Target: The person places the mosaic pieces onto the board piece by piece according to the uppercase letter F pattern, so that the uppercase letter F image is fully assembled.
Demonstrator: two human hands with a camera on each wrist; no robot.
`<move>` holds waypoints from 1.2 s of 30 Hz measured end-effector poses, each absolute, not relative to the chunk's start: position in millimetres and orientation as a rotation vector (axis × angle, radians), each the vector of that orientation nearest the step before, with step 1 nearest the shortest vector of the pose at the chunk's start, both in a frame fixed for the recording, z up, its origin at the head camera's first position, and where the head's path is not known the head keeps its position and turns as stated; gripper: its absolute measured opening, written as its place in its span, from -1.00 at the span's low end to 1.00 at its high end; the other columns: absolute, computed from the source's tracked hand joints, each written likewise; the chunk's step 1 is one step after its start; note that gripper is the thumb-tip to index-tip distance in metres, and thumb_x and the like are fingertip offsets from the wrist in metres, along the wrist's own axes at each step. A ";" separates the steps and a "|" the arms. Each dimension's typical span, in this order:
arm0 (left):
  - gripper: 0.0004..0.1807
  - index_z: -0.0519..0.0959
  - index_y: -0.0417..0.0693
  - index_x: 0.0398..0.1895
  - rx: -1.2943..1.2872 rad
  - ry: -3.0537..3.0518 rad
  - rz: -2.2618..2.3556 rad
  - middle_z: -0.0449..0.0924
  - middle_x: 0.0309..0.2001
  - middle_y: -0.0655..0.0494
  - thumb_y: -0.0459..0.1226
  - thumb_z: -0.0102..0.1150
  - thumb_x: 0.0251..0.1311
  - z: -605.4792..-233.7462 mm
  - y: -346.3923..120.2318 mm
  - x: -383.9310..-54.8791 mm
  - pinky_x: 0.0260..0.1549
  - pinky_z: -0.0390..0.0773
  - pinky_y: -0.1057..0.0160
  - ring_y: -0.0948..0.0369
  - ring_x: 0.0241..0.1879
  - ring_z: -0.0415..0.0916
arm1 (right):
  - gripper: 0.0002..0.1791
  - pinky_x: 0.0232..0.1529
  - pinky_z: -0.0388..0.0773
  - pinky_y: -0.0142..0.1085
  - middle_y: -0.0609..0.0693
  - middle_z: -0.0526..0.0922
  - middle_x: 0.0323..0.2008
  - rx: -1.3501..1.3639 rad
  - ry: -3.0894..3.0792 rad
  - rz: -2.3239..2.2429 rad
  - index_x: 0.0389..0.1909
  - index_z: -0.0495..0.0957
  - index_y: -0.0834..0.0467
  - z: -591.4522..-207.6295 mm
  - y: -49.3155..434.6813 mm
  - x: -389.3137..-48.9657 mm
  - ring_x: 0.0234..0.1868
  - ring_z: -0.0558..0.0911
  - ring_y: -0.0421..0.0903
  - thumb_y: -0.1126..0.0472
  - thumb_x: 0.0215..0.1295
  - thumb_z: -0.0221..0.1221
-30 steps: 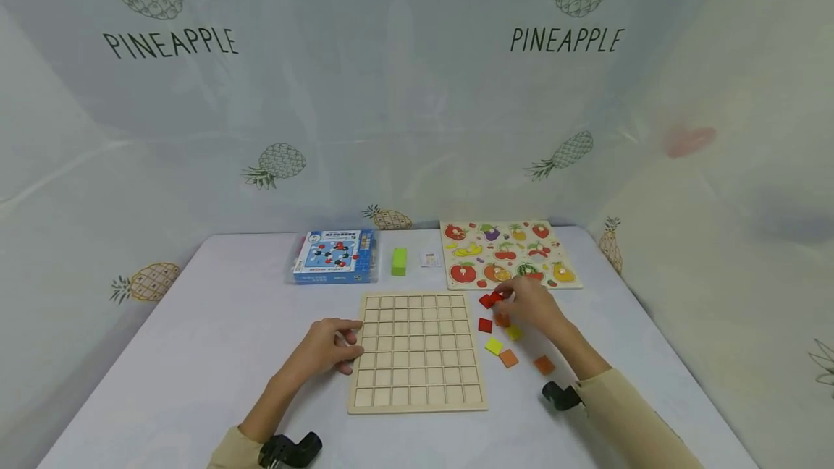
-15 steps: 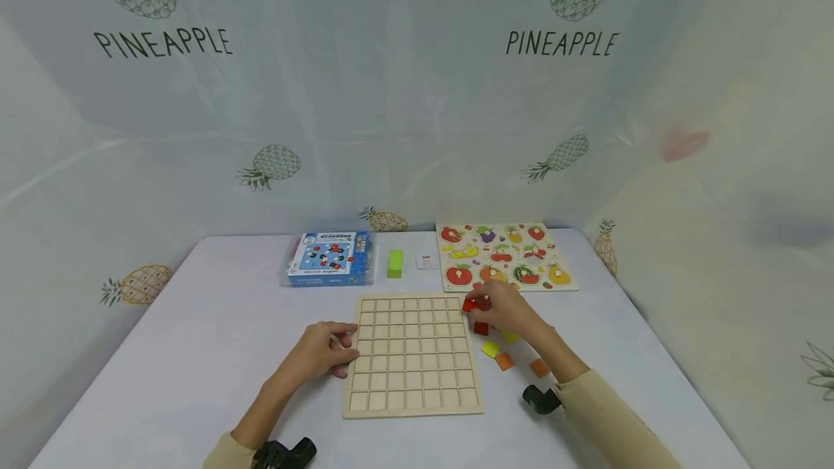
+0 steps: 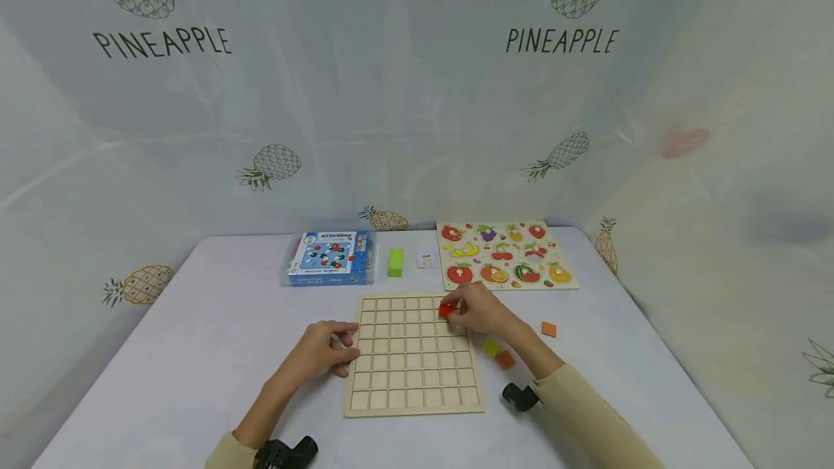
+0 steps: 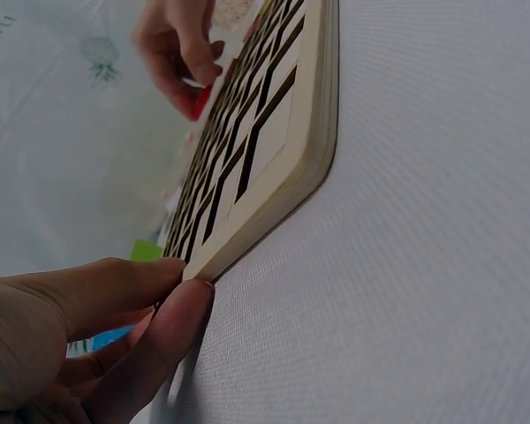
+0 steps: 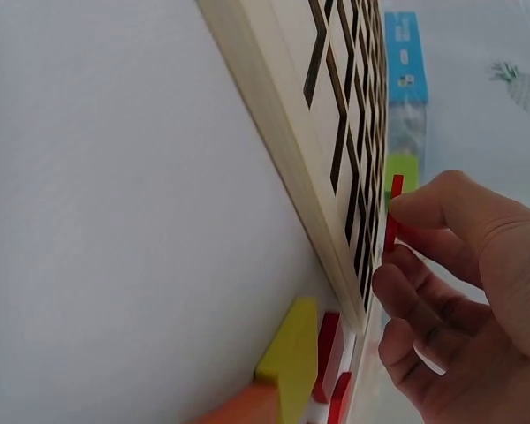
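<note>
White table (image 3: 163,368) bore the pale wooden grid board (image 3: 397,380), which lay flat near the middle. The left hand (image 3: 316,349) rested thumb and fingertip against its left edge without wrapping round it; light, even pressure there probably served best, since a hard push could slide the board. The right hand (image 3: 481,310) pinched a red tile (image 3: 446,310) near the board's far right corner; whether tile touched wood was hard to tell from these angles. A yellow tile (image 3: 491,347) and an orange tile (image 3: 504,360) lay just beside the right edge, so a raised wrist seemed wise. Good placing likely meant squaring the red tile to one of the cells (image 3: 413,361), lowering it level, and easing the pinch only once it sat flat inside.
</note>
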State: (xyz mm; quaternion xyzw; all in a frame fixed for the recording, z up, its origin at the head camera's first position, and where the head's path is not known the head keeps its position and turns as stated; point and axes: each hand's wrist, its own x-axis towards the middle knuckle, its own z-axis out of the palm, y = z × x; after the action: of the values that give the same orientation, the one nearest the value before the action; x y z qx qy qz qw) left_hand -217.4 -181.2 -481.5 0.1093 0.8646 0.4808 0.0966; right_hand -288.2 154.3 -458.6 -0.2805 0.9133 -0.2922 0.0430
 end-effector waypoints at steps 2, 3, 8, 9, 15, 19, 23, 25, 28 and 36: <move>-0.45 0.49 -0.39 0.19 0.325 2.559 1.426 0.53 -0.34 -0.02 -0.41 0.36 0.09 -481.3 -181.4 -217.2 -0.66 0.71 0.27 0.18 -0.64 0.61 | -0.70 -0.54 0.45 -0.51 -0.08 0.65 -0.36 -0.888 2.781 -0.895 -0.05 0.69 0.17 -460.3 150.0 -289.3 -0.50 0.47 -0.23 0.28 0.16 0.31; -0.45 0.49 -0.39 0.19 0.325 2.557 1.429 0.53 -0.34 -0.02 -0.41 0.36 0.09 -481.0 -181.4 -217.1 -0.66 0.71 0.26 0.18 -0.64 0.61 | -0.70 -0.54 0.46 -0.51 -0.07 0.64 -0.35 -0.891 2.772 -0.902 -0.05 0.69 0.17 -461.0 147.9 -289.8 -0.49 0.48 -0.23 0.28 0.16 0.31; -0.45 0.49 -0.40 0.19 0.332 2.557 1.432 0.53 -0.33 -0.03 -0.41 0.35 0.09 -479.9 -181.3 -216.7 -0.66 0.71 0.26 0.18 -0.64 0.61 | -0.71 -0.47 0.50 -0.51 -0.05 0.62 -0.30 -0.919 2.772 -0.907 -0.06 0.70 0.14 -463.8 139.2 -291.2 -0.44 0.49 -0.24 0.28 0.15 0.32; -0.45 0.49 -0.40 0.19 0.329 2.556 1.434 0.53 -0.33 -0.03 -0.42 0.36 0.09 -479.4 -181.1 -216.5 -0.66 0.71 0.26 0.18 -0.64 0.61 | -0.71 -0.46 0.51 -0.51 -0.04 0.62 -0.30 -0.930 2.773 -0.907 -0.06 0.71 0.14 -464.3 137.9 -291.6 -0.43 0.49 -0.24 0.28 0.16 0.32; -0.46 0.50 -0.39 0.18 0.325 2.564 1.430 0.53 -0.33 -0.01 -0.42 0.36 0.09 -478.8 -181.0 -217.4 -0.67 0.70 0.28 0.19 -0.64 0.60 | -0.72 -0.45 0.47 -0.53 0.02 0.62 -0.28 -1.013 2.777 -0.915 -0.07 0.70 0.18 -466.6 133.6 -292.3 -0.43 0.46 -0.28 0.28 0.18 0.32; -0.46 0.50 -0.39 0.18 0.333 2.563 1.429 0.54 -0.33 -0.01 -0.42 0.35 0.09 -479.5 -181.3 -217.6 -0.67 0.70 0.28 0.19 -0.65 0.61 | -0.72 -0.43 0.46 -0.53 0.02 0.61 -0.26 -1.025 2.780 -0.902 -0.07 0.70 0.18 -468.0 131.5 -292.6 -0.42 0.45 -0.26 0.29 0.17 0.31; -0.46 0.50 -0.40 0.18 0.334 2.562 1.428 0.54 -0.34 -0.01 -0.42 0.35 0.09 -479.6 -181.3 -217.0 -0.67 0.70 0.28 0.19 -0.65 0.61 | -0.70 -0.39 0.49 -0.50 0.02 0.61 -0.23 -0.996 2.756 -0.910 -0.05 0.69 0.19 -469.8 128.9 -293.3 -0.38 0.46 -0.23 0.31 0.16 0.30; -0.46 0.50 -0.40 0.18 0.333 2.560 1.428 0.54 -0.33 -0.01 -0.42 0.35 0.09 -479.7 -181.1 -217.0 -0.67 0.70 0.28 0.19 -0.65 0.61 | -0.69 -0.38 0.49 -0.50 0.01 0.61 -0.22 -0.982 2.749 -0.915 -0.05 0.70 0.18 -469.9 127.8 -293.3 -0.36 0.46 -0.23 0.31 0.15 0.29; -0.46 0.50 -0.39 0.19 0.327 2.555 1.433 0.53 -0.33 -0.01 -0.42 0.35 0.10 -479.7 -181.4 -217.3 -0.66 0.70 0.28 0.19 -0.64 0.61 | -0.70 -0.40 0.48 -0.51 0.02 0.61 -0.22 -0.995 2.750 -0.916 -0.05 0.70 0.19 -469.1 126.4 -293.2 -0.38 0.46 -0.22 0.31 0.15 0.30; -0.45 0.50 -0.37 0.20 0.347 2.555 1.434 0.53 -0.33 -0.02 -0.40 0.35 0.11 -483.0 -183.6 -218.5 -0.66 0.70 0.28 0.18 -0.65 0.61 | -0.70 -0.41 0.46 -0.52 0.05 0.61 -0.20 -1.015 2.751 -0.896 -0.04 0.69 0.20 -467.1 124.5 -292.6 -0.38 0.45 -0.20 0.31 0.17 0.28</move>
State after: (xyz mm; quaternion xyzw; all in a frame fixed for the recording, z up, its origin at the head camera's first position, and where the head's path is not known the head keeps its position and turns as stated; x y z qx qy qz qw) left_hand -218.5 -183.6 -483.0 0.1172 0.8620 0.4838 0.0956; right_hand -292.6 124.5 -467.1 -0.3308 0.8966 -0.2920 0.0377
